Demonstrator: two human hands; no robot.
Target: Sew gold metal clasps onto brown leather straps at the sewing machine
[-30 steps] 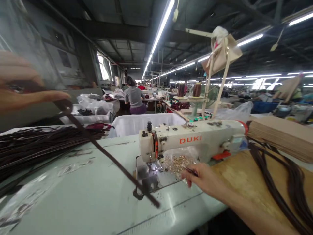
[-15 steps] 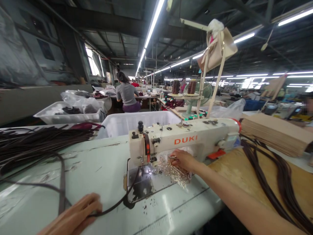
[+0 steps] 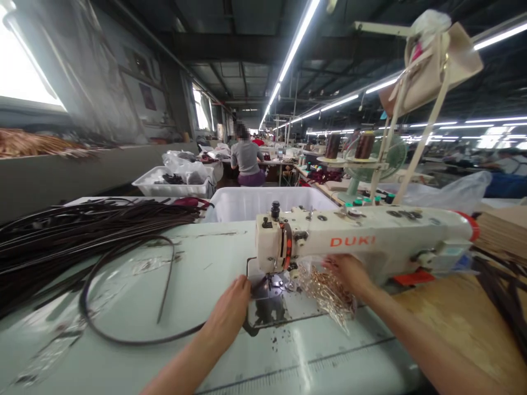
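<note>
Fingers of the left hand point(image 3: 228, 312) pinch a dark strap point(image 3: 123, 334) at the needle plate point(image 3: 272, 307) — its loop trails left, near the strap pile point(image 3: 61, 236). Right hand point(image 3: 348, 271) rests loosely curled on a bag of gold rings point(image 3: 329, 291) under the sewing machine point(image 3: 370, 241), close for picking.

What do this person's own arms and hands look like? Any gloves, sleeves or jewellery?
Both are bare. The left hand and right hand wear no gloves, and no ring shows on the fingers in view. No watch or bracelet shows at either wrist. Both forearms are uncovered as far as the bottom edge of the picture, so no sleeve appears. The right hand is slightly blurred, so fine detail there is hard to tell.
</note>
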